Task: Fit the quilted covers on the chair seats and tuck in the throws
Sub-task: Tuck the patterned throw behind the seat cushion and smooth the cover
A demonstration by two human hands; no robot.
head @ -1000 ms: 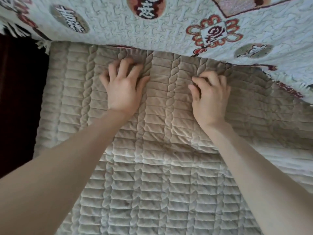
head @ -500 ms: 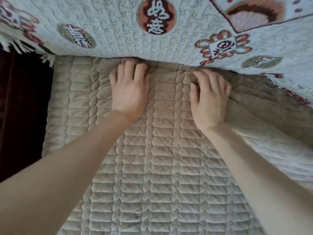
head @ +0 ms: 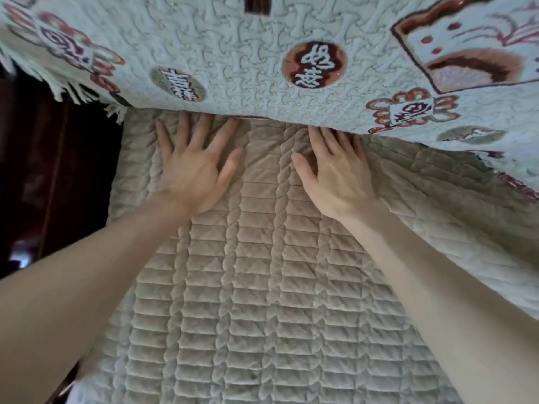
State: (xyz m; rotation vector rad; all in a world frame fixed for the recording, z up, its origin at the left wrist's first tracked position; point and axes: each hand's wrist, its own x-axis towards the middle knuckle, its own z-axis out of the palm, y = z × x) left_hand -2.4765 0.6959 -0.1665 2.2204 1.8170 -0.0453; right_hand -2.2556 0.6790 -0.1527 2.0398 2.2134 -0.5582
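A beige quilted seat cover (head: 262,287) with cable-like stitched ridges lies spread over the seat. Behind it hangs a pale throw (head: 233,68) with red and brown emblems and a fringed left edge. My left hand (head: 192,167) presses flat on the cover, fingers spread, fingertips at the throw's lower edge. My right hand (head: 335,173) also lies flat on the cover, its fingertips slipped just under the throw's edge. The cover's right part rises in a fold beneath the throw.
Dark wooden furniture (head: 52,176) stands in shadow to the left of the seat. The throw's fringe (head: 73,91) hangs over that dark area. At the right the throw drapes down over the cover.
Both hands have gone from curled, bunching the cover, to flat with straight fingers, and slid forward to the seat's back edge. The bunched fabric there has flattened.
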